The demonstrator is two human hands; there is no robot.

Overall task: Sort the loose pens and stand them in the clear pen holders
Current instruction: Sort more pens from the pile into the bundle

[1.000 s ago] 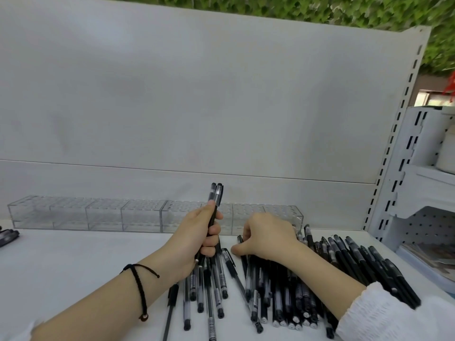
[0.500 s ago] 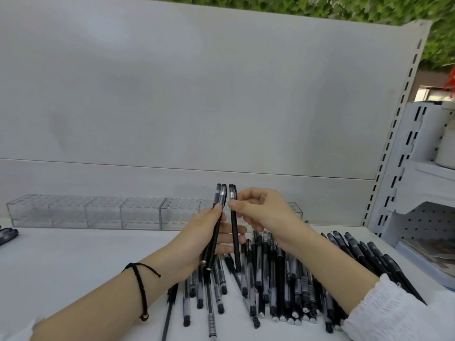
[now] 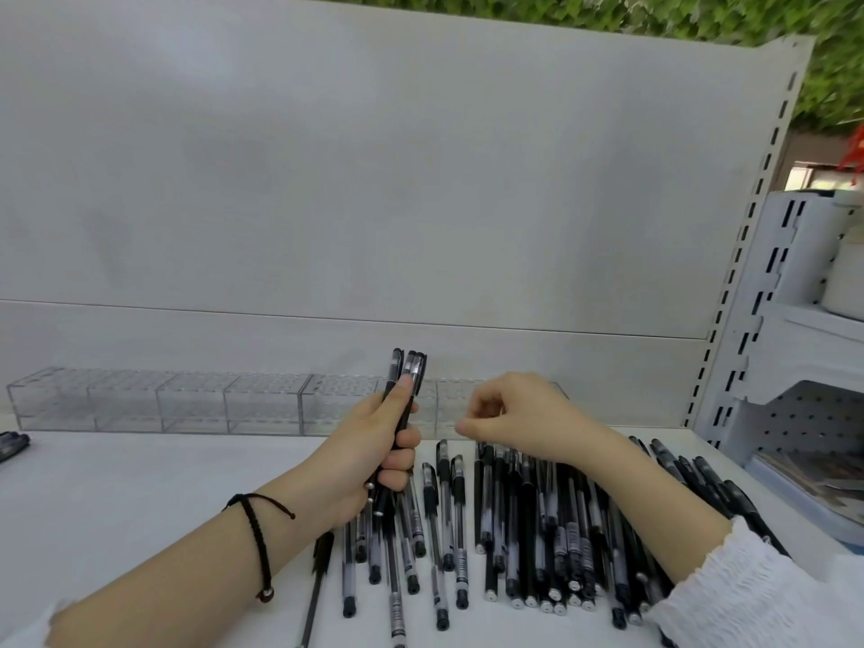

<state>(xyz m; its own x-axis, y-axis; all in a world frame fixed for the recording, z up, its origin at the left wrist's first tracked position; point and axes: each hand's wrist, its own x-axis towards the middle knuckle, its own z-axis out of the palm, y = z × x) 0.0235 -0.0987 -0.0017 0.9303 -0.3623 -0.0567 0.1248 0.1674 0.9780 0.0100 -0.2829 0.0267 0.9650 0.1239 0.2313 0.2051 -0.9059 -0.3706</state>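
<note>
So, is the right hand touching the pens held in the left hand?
Apart. The head view shows a plain gap, clear pen holders behind it, between the right hand and the pens the left hand grips.

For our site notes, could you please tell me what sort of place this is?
Probably a shop's stationery display: a white metal shelving unit with slotted uprights, a row of clear plastic pen holders along its back, and a heap of black pens lying in front of them.
</note>
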